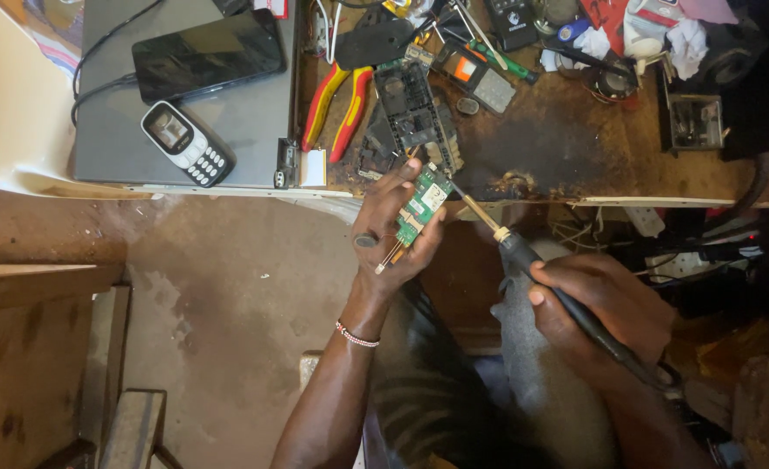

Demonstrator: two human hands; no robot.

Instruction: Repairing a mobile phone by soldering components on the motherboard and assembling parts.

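My left hand (395, 233) grips a small green circuit board (422, 205) with a white label, held up just below the workbench edge. A thin brown stick pokes out under the board between the fingers. My right hand (600, 306) is closed around the black handle of a soldering iron (523, 254). Its metal tip points up and left and touches the board's upper right corner. A beaded bracelet sits on my left wrist.
A cluttered wooden workbench (558, 148) holds red-and-yellow pliers (336, 100), a black phone frame (410, 108) and assorted parts. A grey laptop (254, 130) carries a black smartphone (206, 54) and a keypad phone (184, 143). Concrete floor (228, 295) lies below, wooden planks at left.
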